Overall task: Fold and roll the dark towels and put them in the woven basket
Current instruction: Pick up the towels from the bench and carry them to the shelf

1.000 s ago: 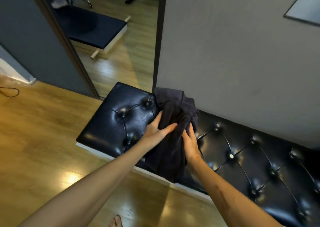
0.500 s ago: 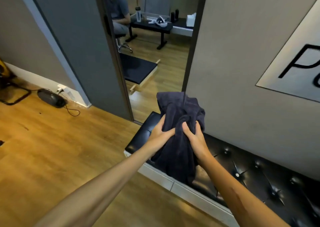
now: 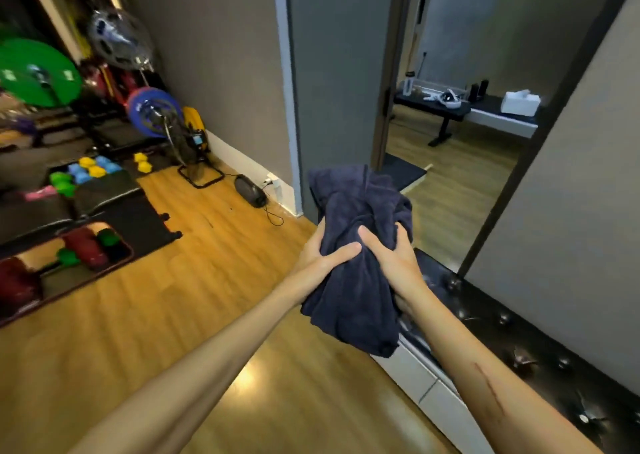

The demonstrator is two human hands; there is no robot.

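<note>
left hand (image 3: 320, 257) + right hand (image 3: 394, 263) grip bunched dark towel (image 3: 356, 290) | held above wooden floor (image 3: 207, 297) | tufted bench (image 3: 519, 349) at right

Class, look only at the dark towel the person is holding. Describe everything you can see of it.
The dark towel is navy blue, of soft terry-like cloth, bunched and crumpled rather than folded or rolled. It is held up in the air in front of the person, above the wooden floor by the end of the black tufted bench. The left hand and right hand grip its middle from either side. A rumpled mass rises above the hands; a loose end hangs below them.
</note>
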